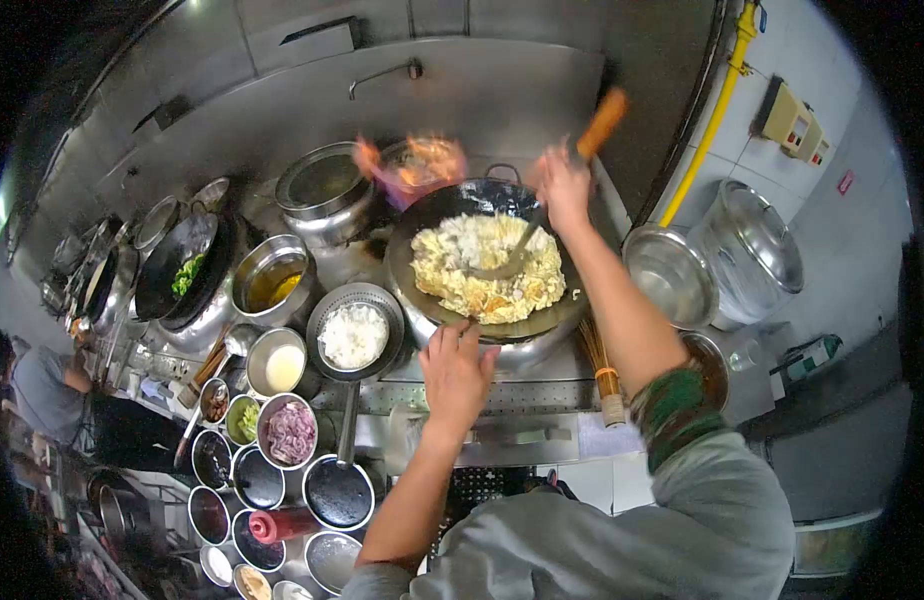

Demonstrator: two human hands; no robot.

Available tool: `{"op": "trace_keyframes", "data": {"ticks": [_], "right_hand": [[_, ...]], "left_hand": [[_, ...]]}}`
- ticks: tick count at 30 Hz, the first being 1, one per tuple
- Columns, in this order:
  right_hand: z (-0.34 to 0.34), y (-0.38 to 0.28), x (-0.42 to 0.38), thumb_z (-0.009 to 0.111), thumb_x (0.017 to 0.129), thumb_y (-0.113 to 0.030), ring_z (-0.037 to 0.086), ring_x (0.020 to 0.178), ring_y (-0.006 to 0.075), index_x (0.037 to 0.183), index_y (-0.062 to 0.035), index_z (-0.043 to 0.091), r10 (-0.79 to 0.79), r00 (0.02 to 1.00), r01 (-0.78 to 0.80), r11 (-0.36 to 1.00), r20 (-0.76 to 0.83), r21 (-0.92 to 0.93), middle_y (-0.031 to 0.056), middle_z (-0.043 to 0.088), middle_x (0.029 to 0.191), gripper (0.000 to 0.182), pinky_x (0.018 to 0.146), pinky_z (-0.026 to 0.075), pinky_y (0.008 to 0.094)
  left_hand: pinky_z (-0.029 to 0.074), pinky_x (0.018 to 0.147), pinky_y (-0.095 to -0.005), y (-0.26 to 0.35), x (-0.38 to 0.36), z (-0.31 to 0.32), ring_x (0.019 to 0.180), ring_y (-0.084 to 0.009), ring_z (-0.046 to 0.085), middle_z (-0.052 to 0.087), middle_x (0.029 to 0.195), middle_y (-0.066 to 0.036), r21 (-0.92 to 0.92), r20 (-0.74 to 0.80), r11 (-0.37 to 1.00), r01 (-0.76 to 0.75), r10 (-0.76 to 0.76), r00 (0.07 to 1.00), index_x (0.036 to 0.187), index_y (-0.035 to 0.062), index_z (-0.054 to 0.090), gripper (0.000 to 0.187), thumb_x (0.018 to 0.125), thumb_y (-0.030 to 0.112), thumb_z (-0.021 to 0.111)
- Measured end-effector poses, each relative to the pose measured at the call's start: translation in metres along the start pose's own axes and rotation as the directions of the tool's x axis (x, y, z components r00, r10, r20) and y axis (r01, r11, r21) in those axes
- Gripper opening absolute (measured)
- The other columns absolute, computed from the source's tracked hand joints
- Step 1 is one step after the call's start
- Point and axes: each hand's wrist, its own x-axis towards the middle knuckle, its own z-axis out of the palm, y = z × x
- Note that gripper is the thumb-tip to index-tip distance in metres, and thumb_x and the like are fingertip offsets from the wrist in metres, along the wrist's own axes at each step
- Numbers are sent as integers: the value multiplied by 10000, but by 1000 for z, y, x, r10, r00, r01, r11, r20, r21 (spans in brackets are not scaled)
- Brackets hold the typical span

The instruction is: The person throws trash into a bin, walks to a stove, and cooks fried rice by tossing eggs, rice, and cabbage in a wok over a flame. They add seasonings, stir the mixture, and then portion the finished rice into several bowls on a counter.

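Note:
A large black wok (402,265) on the burner holds yellow scrambled egg mixed with what looks like white rice (482,270). My right hand (564,185) is closed around a ladle with an orange wooden handle (602,122). The ladle's metal head rests in the food, partly buried. At the near rim, my left hand (457,375) grips the wok, its fingertips over the edge; the part under the palm is hidden. Left of the wok, a long-handled perforated strainer (320,330) carries a mound of white rice (353,336).
Flames (412,165) rise behind the wok, beside a lidded pot (327,190). A pot of oil (247,280) and several seasoning tubs (339,492) crowd the left. A bamboo brush (610,395) and steel bowl (670,275) stand right. Another person (47,385) is at far left.

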Motion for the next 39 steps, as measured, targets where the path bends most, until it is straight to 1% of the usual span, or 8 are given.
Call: {"op": "trace_keyframes", "data": {"ticks": [12, 16, 17, 20, 22, 34, 37, 39], "right_hand": [[2, -66, 49, 572, 968, -249, 328, 414, 126, 764, -135, 476, 476, 867, -488, 871, 145, 53, -41, 334, 550, 253, 382, 305, 327], [15, -64, -9, 598, 957, -245, 355, 389, 124, 781, -89, 493, 342, 940, -341, 937, 1, -83, -26, 344, 536, 258, 362, 306, 324], [12, -39, -4, 631, 933, -304, 488, 371, 229, 697, -6, 562, 247, 969, -247, 964, -3, -95, 63, 482, 497, 386, 370, 366, 403], [-5, -25, -20, 632, 949, -256, 426, 367, 171, 682, -52, 521, -140, 990, 141, 986, 9, -88, 28, 446, 508, 354, 365, 345, 351], [-10, -71, -38, 607, 971, -223, 360, 371, 125, 672, -112, 473, -16, 999, 25, 979, -48, 204, -2, 390, 509, 346, 363, 315, 320], [-21, -128, -17, 663, 942, -279, 350, 372, 98, 705, -125, 475, -34, 993, 6, 973, 115, 231, -37, 397, 520, 340, 365, 293, 289], [-21, 0, 4, 651, 950, -274, 348, 371, 102, 684, -131, 469, -3, 999, 7, 995, -43, 100, -36, 393, 518, 353, 362, 284, 294], [-10, 9, 17, 643, 956, -266, 353, 371, 108, 679, -130, 478, 174, 964, -215, 956, 201, 201, -31, 403, 523, 350, 360, 283, 298]], "left_hand": [[418, 708, -447, 12, -20, -5, 849, -340, 546, 549, 835, -119, -117, 93, 981, -156, 167, 982, 849, 50, 627, 202, 807, 213, 740], [408, 718, -449, 21, -3, 8, 860, -334, 539, 556, 869, -120, -120, 18, 988, -95, 98, 995, 819, 57, 609, 183, 817, 197, 727], [409, 722, -451, 7, -18, 19, 866, -333, 541, 561, 879, -119, -97, 56, 992, -78, 84, 995, 821, 59, 612, 178, 819, 196, 726], [417, 746, -461, -21, -77, 42, 902, -334, 546, 576, 904, -121, -22, 154, 998, -55, 58, 986, 846, 67, 629, 165, 833, 208, 713], [417, 753, -467, -14, -107, 20, 908, -340, 546, 572, 900, -123, -134, 132, 989, -64, 82, 988, 858, 65, 632, 169, 837, 213, 711], [463, 754, -445, -18, -1, 57, 912, -329, 578, 612, 892, -123, -113, 17, 990, -84, 87, 996, 919, 60, 662, 181, 830, 196, 739], [440, 824, -464, -57, 1, 47, 956, -337, 572, 625, 985, -139, -154, -145, 987, 39, -61, 988, 1026, 41, 669, 302, 797, 212, 765], [463, 901, -463, -108, -1, 23, 1010, -386, 580, 630, 1065, -196, -212, -183, 896, 390, -429, 885, 1104, -16, 635, 361, 818, 174, 746]]}}
